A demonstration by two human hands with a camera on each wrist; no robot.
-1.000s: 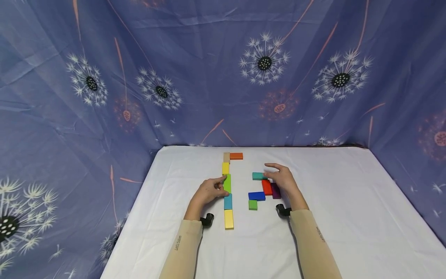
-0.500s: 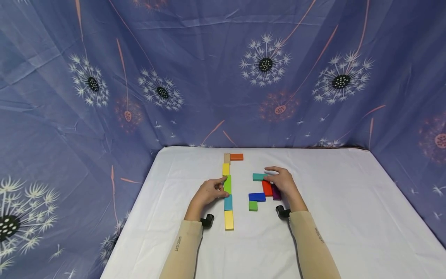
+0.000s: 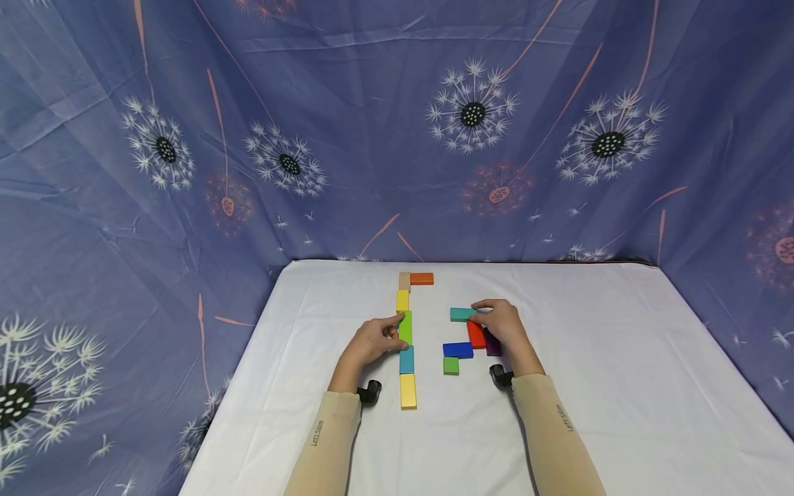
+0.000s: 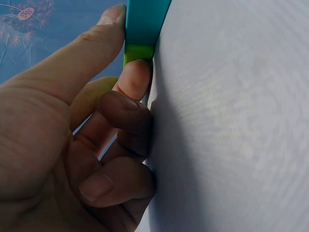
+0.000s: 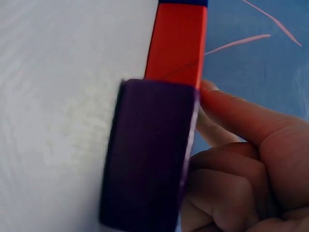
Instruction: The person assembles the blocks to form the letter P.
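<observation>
My left hand (image 3: 367, 340) is at a column of coloured blocks, thumb and index finger spanning a lime green block (image 3: 405, 328). In the left wrist view the thumb lies against the light blue block (image 4: 148, 21), a fingertip touches the lime green one, and the other fingers curl. My right hand (image 3: 505, 322) pinches the right end of a teal block (image 3: 460, 315) between thumb and index finger. Just below it lie a red block (image 3: 475, 335) and a purple block (image 3: 492, 342), the latter partly covered by the hand. The purple block hides part of the right hand in its wrist view.
Yellow blocks (image 3: 407, 391) and a tan block (image 3: 404, 281) belong to the left column. An orange block (image 3: 422, 279) lies crosswise at its far end. A blue block (image 3: 457, 350) and a small green block (image 3: 451, 366) sit between the hands. White cloth (image 3: 620, 358) covers the table.
The right index finger has come down toward the thumb, closing on the teal block's right end. The right forearm has shifted slightly left. My left hand and the column stay as they were.
</observation>
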